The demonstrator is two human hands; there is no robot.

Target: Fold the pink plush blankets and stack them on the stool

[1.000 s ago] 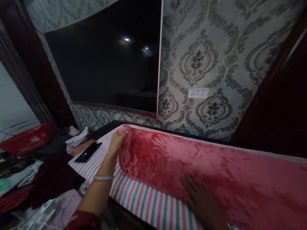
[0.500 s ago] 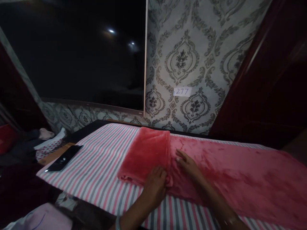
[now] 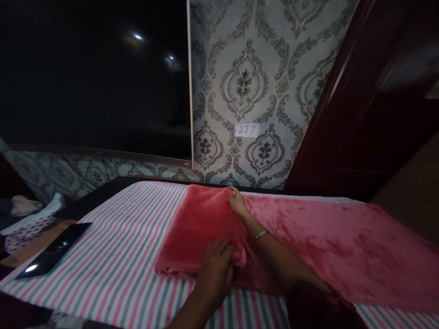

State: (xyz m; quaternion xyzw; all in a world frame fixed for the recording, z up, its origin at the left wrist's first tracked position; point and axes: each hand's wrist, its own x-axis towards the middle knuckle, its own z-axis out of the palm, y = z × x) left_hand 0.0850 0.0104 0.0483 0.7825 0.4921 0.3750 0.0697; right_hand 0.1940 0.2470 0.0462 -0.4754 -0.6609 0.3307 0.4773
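where the frame is widest, a striped sheet [image 3: 113, 256] in pink, grey and white covers the surface from lower left to lower right. above it, a dark screen [image 3: 92, 77] fills the upper left of the frame, with two small light spots reflected in it. patterned wallpaper [image 3: 260, 59] takes the upper centre, and dark wood panelling [image 3: 370, 105] takes the upper right.

a pink blanket [image 3: 308, 242] lies on the sheet, running from the centre of the frame to the right edge. its left end is folded over onto itself, forming a thicker doubled section [image 3: 199, 228] at centre.

the right hand [image 3: 236, 203] reaches to the far edge of the doubled section, just above centre. its fingers are curled onto the top corner of the fold and touch the fabric; whether they pinch it cannot be told. a thin bangle [image 3: 261, 235] sits on that wrist.

the left hand [image 3: 217, 265] is at lower centre, at the near edge of the doubled section. its fingers are closed on the near corner of the fold, gripping the blanket.

a black phone [image 3: 51, 251] lies at the lower left of the frame, at the left edge of the sheet, well apart from both hands. loose cloth [image 3: 30, 219] lies just left of it, too dim to identify.

a small white label [image 3: 247, 130] reading 277 is fixed to the wallpaper above centre.
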